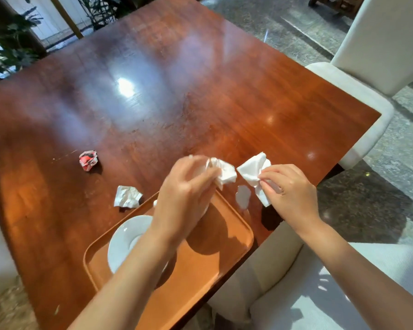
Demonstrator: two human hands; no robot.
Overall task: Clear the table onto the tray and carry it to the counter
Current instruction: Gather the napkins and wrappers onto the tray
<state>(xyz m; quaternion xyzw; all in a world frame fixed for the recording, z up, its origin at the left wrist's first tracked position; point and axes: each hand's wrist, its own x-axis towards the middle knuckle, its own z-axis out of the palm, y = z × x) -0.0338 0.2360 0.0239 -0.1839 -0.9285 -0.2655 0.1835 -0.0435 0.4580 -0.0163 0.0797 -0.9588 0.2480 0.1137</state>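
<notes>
Nearest you, your two bare forearms reach out over the near edge of the wooden table. Under your left forearm sits the orange tray, lying at the table's near edge with one corner toward the far right. A white saucer rests on the tray's left part, partly covered by your arm; what else lies beneath that arm you cannot tell.

A little farther, your left hand hovers over the tray's far corner, fingers closed around a crumpled white napkin that bulges out to the right of the fingertips. Your right hand is to the right, off the tray and above the bare tabletop, pinching a second white napkin between thumb and fingers; its loose ends fan out toward the far left and hang down toward you. The two napkins come very near each other, and whether they touch is unclear. Between your hands, on the wood just beside the tray's right edge, lies a small pale patch, either a spill or a reflection.

To the left, just beyond the tray's far-left edge, a crumpled white paper lies on the table. Farther left and farther off sits a crumpled red and white wrapper, well apart from the tray.

A cream chair stands at the table's far right side.
</notes>
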